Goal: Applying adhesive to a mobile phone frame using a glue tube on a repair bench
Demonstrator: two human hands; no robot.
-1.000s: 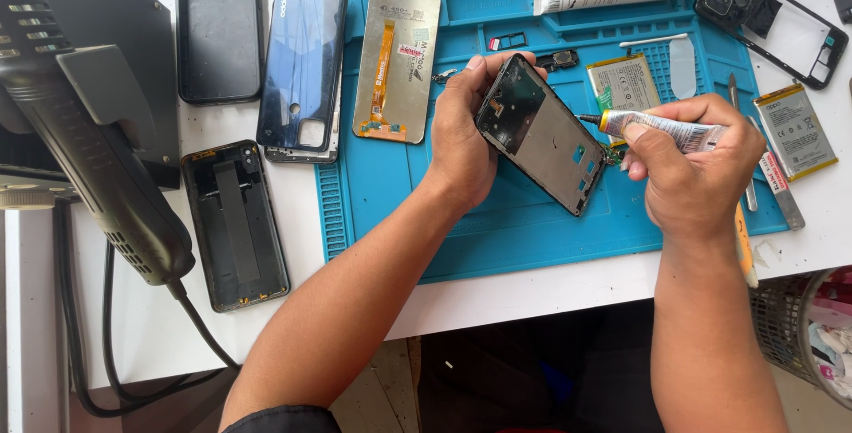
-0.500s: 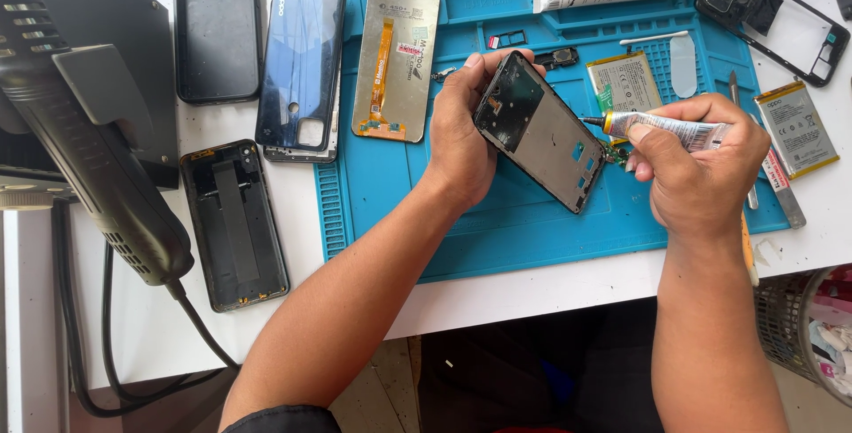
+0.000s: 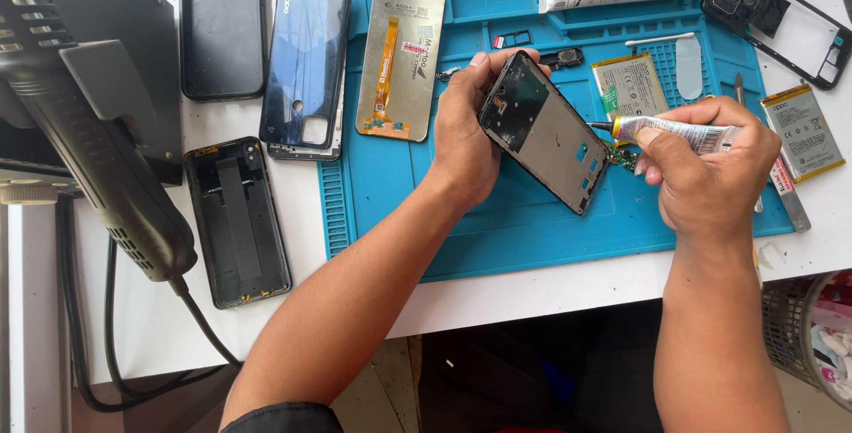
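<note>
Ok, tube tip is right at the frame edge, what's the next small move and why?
Probably draw the glue tube slowly along the long edge of the phone frame. The right hand has the nozzle at that edge, and the left hand holds the frame tilted above the blue mat, so the edge is exposed.

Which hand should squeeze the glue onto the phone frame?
The right hand, probably. It grips the glue tube with the nozzle at the phone frame edge, while the left hand holds that frame tilted above the blue mat.

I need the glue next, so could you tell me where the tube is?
The glue tube is in the right hand, nozzle at the phone frame held by the left hand.
</note>
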